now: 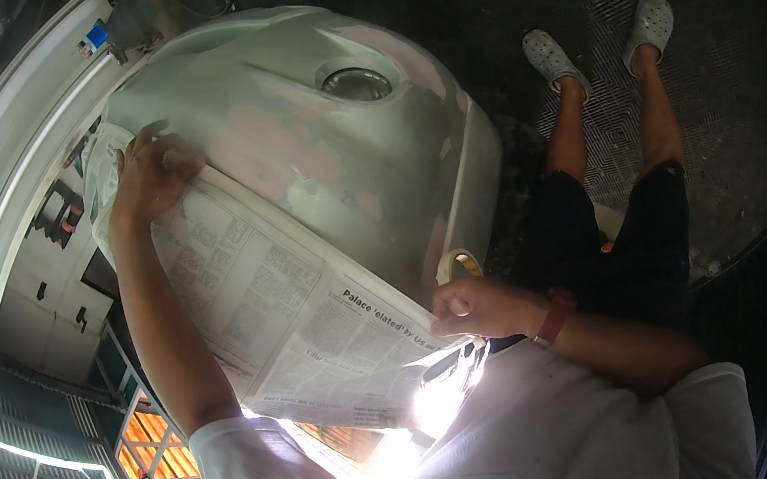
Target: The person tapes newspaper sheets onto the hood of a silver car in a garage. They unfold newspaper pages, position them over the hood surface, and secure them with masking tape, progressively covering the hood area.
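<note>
A sheet of newspaper (276, 293) stretches between my hands along the side of a pale green car body (275, 136) with pinkish patches. A narrow pale strip, apparently masking tape, runs along the paper's upper edge. At the far left end, my left hand (151, 174) has its fingers bent over the paper's edge, gripping it against the bodywork. My right hand (485, 310), with a red band on the wrist, is closed at the near right corner of the paper. A roll of masking tape (459, 265) stands out from its fingers; how they grip it is partly hidden.
A round opening (356, 84) sits in the car body. Bright glare (445, 397) shows below the newspaper, close to my shirt. To the left are a white curved frame (15, 159) and an orange-lit grille (170, 468). My legs and pale clogs (553, 61) show over the dark textured floor.
</note>
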{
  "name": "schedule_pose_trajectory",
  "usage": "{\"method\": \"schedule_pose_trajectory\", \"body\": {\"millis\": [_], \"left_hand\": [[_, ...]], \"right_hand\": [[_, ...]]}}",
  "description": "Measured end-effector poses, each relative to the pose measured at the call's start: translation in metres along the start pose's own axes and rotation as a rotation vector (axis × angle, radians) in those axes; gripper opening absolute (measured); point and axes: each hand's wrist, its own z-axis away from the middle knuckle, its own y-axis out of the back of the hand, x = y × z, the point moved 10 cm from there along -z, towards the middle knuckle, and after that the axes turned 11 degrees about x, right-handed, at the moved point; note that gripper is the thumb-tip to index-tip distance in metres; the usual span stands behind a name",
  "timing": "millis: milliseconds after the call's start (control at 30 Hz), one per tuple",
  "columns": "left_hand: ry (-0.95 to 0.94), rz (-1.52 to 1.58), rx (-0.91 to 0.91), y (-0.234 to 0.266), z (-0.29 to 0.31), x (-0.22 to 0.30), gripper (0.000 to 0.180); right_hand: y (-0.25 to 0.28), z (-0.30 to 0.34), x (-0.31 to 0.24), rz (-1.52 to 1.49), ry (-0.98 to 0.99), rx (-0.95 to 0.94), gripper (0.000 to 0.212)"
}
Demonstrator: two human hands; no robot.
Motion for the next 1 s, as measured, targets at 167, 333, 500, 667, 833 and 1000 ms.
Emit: {"method": "schedule_pose_trajectory", "body": {"millis": [167, 333, 500, 667, 833, 1000], "left_hand": [[0.026, 0.017, 0.064, 0.005, 0.004, -0.001, 0.037], [0.189, 0.112, 0.099, -0.001, 0.005, -0.031, 0.061], [0.413, 0.075, 0.097, -0.016, -0.007, -0.077, 0.069], [0.044, -0.089, 0.463, 0.018, -0.008, -0.04, 0.034], [-0.099, -0.112, 0.245, 0.014, 0.015, 0.006, 0.026], [-0.264, -0.214, 0.299, 0.027, 0.057, 0.072, 0.028]], "right_hand": [[-0.006, 0.0, 0.0, -0.033, -0.01, -0.029, 0.03], [-0.01, -0.003, 0.014, -0.001, -0.11, -0.053, 0.03], [-0.01, -0.009, 0.015, 0.003, -0.026, -0.029, 0.031], [-0.008, -0.014, 0.019, 0.025, 0.004, -0.005, 0.029], [-0.012, -0.016, 0.019, -0.092, 0.018, -0.022, 0.027], [-0.013, -0.016, 0.023, -0.014, -0.055, -0.023, 0.028]]}}
